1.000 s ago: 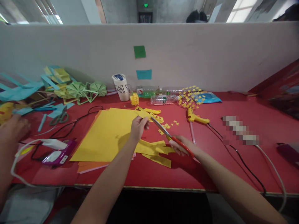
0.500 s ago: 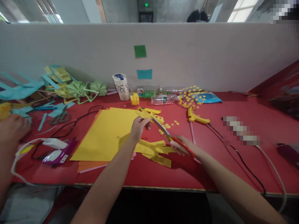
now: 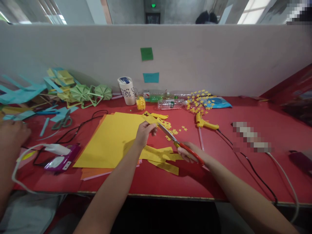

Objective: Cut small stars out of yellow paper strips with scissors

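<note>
My left hand (image 3: 146,130) pinches a strip of yellow paper (image 3: 147,117) that has a star-shaped cutout in its far end. In my right hand (image 3: 188,152) is a pair of red-handled scissors (image 3: 181,144), its blade tips at the strip beside my left fingers. Several small yellow paper stars (image 3: 174,131) lie on the table just past the blades. Below my hands are yellow paper offcuts (image 3: 168,167). Under my left forearm rests a stack of yellow sheets (image 3: 107,139), with orange ones beneath.
A yellow glue gun (image 3: 206,123) with a black cord lies right. Plastic bottles (image 3: 170,104), a cup (image 3: 126,91) and a star bunch (image 3: 201,99) stand behind. A purple power strip (image 3: 63,159) and grey scissors (image 3: 62,122) are left, near another person's hand (image 3: 14,135).
The yellow strip has tilted slightly, so its star cutout shows more clearly. My hands and the scissors stay almost in place. The other person's hand at left has shifted a little.
</note>
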`<action>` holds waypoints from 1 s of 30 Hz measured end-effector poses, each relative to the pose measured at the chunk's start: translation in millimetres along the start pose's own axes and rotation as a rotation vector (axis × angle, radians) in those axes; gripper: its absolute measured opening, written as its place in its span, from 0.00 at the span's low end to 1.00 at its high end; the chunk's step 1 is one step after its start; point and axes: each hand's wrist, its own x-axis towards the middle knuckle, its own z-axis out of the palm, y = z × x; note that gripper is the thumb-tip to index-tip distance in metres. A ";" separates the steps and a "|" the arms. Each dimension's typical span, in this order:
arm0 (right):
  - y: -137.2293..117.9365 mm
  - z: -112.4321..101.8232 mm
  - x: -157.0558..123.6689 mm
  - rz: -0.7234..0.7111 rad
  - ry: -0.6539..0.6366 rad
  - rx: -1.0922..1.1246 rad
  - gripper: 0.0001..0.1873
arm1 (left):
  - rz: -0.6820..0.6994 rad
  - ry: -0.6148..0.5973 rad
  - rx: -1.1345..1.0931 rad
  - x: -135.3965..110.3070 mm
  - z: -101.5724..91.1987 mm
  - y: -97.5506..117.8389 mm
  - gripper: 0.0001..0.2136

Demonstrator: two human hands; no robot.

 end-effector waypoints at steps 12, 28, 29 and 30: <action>-3.9 0.7 -2.0 0.017 0.022 -0.002 0.19 | 0.003 0.008 0.012 0.2 -0.3 -0.6 0.08; -2.7 0.5 -1.3 0.025 0.017 -0.017 0.19 | -0.011 0.004 0.013 0.0 0.2 -1.0 0.08; -2.6 0.4 -1.3 0.020 0.018 -0.015 0.19 | -0.011 0.002 0.016 0.2 0.2 -1.1 0.08; -2.5 0.4 -1.3 0.018 0.017 -0.011 0.19 | -0.009 0.000 0.018 0.4 0.2 -1.2 0.08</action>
